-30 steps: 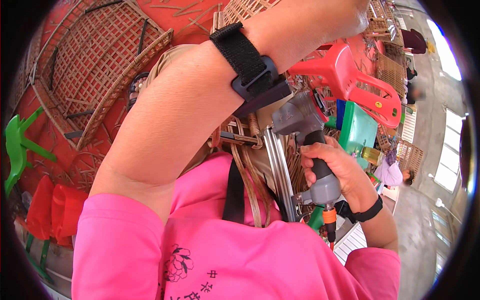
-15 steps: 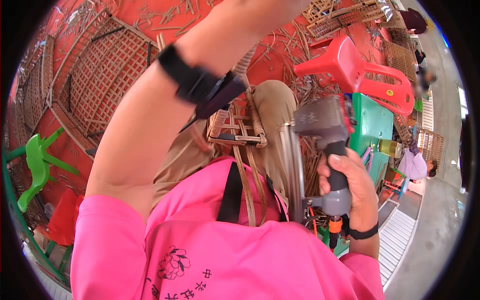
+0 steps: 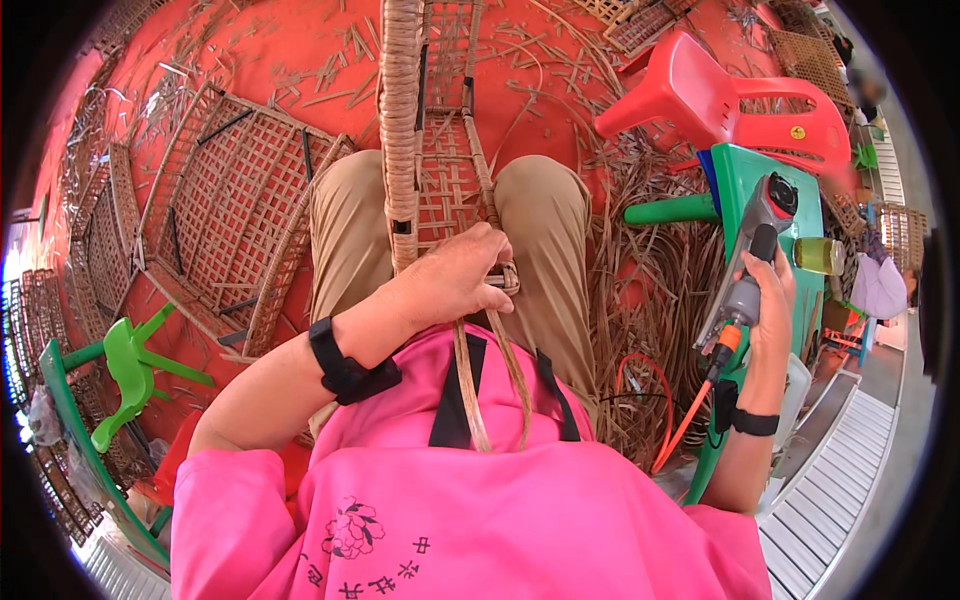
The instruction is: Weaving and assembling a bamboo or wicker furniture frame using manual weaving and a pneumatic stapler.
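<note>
1. The near end of a woven frame (image 3: 400, 150) is gripped by the left hand (image 3: 450, 280), its fingers bent over the corner; whether a loose strip is also pinched cannot be told.
2. A grey power tool (image 3: 740, 300) is clasped by the right hand (image 3: 772, 305), its fingers wrapped around the dark handle, well apart from the frame.
3. The frame is stood upright between the knees, which are covered by tan trousers (image 3: 350, 215).
4. Two flat strips (image 3: 468, 390) are draped from beside the left hand down onto a pink shirt (image 3: 430, 510).
5. The tool is held over a green table (image 3: 738, 180), and an orange hose (image 3: 685, 425) is joined to its lower end.
6. A yellowish jar (image 3: 818, 256) is seen just right of the right hand.
7. Beyond the table, a red chair (image 3: 700, 90) is placed.
8. On the left, a woven panel (image 3: 245, 200) is laid on the red floor (image 3: 550, 100), near a bright green stool (image 3: 130, 375).
</note>
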{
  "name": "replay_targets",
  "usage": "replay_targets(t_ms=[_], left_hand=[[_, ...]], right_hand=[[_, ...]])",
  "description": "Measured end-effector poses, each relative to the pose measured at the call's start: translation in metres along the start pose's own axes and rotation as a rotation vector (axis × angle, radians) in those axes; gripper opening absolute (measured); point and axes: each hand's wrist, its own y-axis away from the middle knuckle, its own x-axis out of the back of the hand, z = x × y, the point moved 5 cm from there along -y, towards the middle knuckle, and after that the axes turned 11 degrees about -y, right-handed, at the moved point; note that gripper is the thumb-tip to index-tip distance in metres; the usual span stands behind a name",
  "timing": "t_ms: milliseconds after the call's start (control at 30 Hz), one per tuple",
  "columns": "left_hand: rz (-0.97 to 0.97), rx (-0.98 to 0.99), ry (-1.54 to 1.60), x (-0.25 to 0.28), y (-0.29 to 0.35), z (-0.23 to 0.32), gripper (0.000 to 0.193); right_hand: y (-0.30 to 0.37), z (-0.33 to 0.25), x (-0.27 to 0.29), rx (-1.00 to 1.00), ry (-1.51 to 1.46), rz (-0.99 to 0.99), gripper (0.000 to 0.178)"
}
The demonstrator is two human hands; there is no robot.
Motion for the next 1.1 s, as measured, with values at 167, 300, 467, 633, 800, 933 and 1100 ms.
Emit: replay_targets(t_ms=[167,300,467,633,800,933,1100], left_hand=[[0.019,0.032,0.056,-0.007,-0.006,-0.007,0.05],[-0.036,0.055,0.085,-0.007,-0.012,-0.007,0.045],[-0.112,0.067,0.087,-0.007,-0.018,-0.008,0.041],[-0.143,0.059,0.049,-0.008,-0.018,-0.005,0.04],[-0.123,0.003,-0.032,-0.007,-0.012,0.001,0.038],[0.026,-0.125,-0.01,0.015,0.002,0.019,0.033],[0.649,0.029,-0.015,0.098,0.053,0.037,0.022]], right_hand=[[-0.023,0.004,0.006,0.081,0.124,-0.01,0.055],[-0.045,0.015,0.014,0.111,0.273,0.082,0.081],[-0.077,0.026,0.025,0.139,0.444,0.144,0.085],[-0.12,0.046,0.043,0.2,0.717,0.217,0.089],[-0.152,0.051,0.056,0.259,0.849,0.281,0.088],[-0.173,0.048,0.064,0.264,0.871,0.343,0.082],[-0.188,0.048,0.066,0.197,0.976,0.388,0.076]])
